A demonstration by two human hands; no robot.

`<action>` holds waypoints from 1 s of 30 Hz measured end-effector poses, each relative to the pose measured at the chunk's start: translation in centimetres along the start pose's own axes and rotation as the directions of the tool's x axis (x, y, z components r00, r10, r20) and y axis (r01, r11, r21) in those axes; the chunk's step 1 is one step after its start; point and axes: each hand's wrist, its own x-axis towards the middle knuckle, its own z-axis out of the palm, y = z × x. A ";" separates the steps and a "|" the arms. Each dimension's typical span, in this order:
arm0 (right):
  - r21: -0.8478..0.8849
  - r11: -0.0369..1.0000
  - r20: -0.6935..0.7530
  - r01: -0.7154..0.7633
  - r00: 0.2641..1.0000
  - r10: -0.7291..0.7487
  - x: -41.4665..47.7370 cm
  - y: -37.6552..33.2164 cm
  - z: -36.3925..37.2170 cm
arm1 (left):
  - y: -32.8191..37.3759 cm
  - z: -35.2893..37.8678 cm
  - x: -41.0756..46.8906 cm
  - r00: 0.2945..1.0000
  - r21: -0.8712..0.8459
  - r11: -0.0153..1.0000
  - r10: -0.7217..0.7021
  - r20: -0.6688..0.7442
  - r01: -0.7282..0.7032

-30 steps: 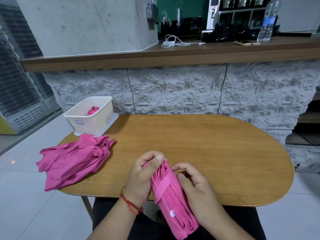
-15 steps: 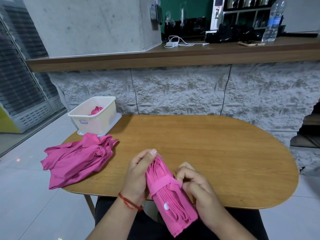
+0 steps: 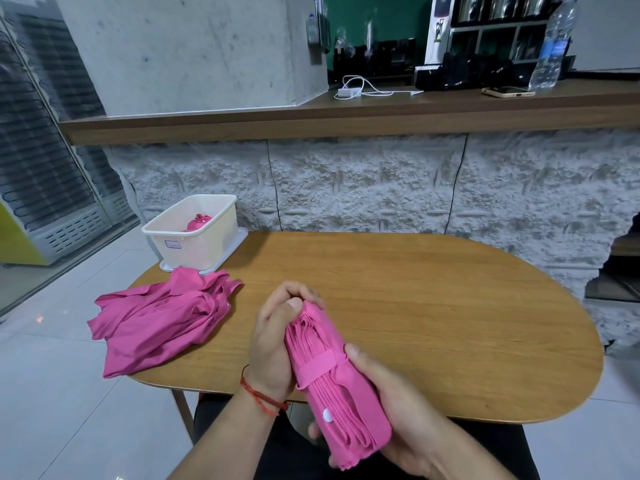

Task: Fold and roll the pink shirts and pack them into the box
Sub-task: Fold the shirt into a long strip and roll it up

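A rolled pink shirt (image 3: 332, 386), banded by a strip of its own cloth, sits above the near table (image 3: 433, 323) edge, gripped by the left hand (image 3: 277, 344) and cradled underneath by the right hand (image 3: 391, 407). Loose shirts (image 3: 156, 323) lie beside the white box (image 3: 207, 237).

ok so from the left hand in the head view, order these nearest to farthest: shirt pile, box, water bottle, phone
1. Shirt pile: on the table's left end, just left of the left hand.
2. Box: at the table's far left corner, behind the pile.
3. Phone: on the back ledge, to the right.
4. Water bottle: on the ledge too, just behind and right of the phone.
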 end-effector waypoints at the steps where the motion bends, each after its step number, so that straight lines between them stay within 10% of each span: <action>1: 0.009 1.000 0.008 -0.007 1.000 0.007 0.0 0.3 -0.1 | 0.0 0.3 0.0 1.000 -0.004 1.000 -0.006 -0.016 0.006; 6: -0.025 0.997 -0.251 0.077 0.964 -0.081 0.8 1.0 -0.8 | 0.4 1.8 -0.1 0.986 0.400 0.909 -0.054 -0.157 0.113; 18: -0.246 0.959 -0.354 0.138 0.909 -0.221 1.8 0.7 -1.4 | -0.3 1.1 -1.9 0.941 0.642 0.767 -0.212 0.262 -0.006; 21: -0.215 0.964 -0.377 0.158 0.897 -0.231 2.2 0.8 -1.6 | -0.4 1.3 -1.8 0.982 0.598 0.800 -0.067 0.176 -0.053; 24: -0.180 0.968 -0.375 0.174 0.898 -0.231 2.6 0.5 -2.0 | -0.5 0.9 -2.5 0.941 0.712 0.616 0.237 0.241 -0.337; 30: -0.194 0.974 -0.275 0.114 0.947 -0.165 3.3 -0.3 -3.0 | -0.2 -0.7 -2.1 0.887 0.735 0.498 0.214 0.410 -0.460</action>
